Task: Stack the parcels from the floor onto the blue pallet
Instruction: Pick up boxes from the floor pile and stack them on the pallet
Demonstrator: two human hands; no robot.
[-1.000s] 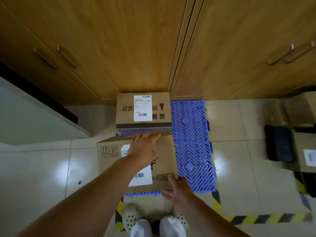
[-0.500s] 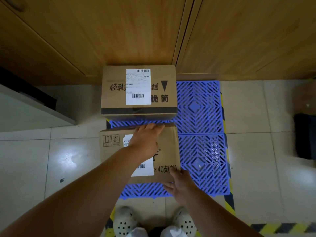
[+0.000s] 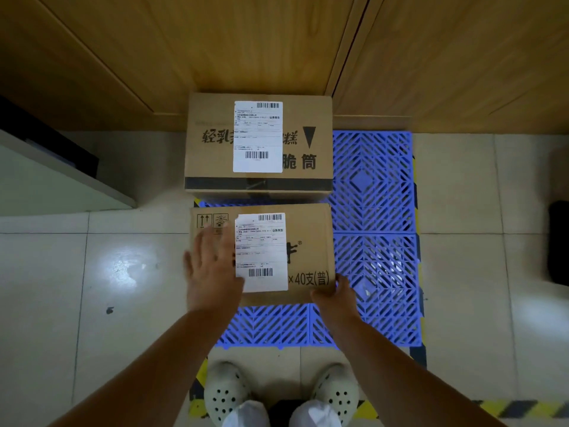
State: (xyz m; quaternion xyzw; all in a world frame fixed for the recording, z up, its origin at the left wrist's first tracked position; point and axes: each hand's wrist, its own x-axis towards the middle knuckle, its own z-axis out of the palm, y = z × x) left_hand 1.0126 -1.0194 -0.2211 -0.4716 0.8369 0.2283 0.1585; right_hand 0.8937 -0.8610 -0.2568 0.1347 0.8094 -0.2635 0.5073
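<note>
The near parcel [image 3: 308,241] sits on the left side of the blue pallet [image 3: 374,211], just in front of the far parcel [image 3: 258,143] by the wooden cabinet doors [image 3: 215,41]. The left hand [image 3: 212,269] lies flat, fingers spread, on its top; the right hand [image 3: 334,292] grips its near right corner.

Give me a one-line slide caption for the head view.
Left hand flat on the near parcel, right hand gripping its corner, on the blue pallet.
</note>
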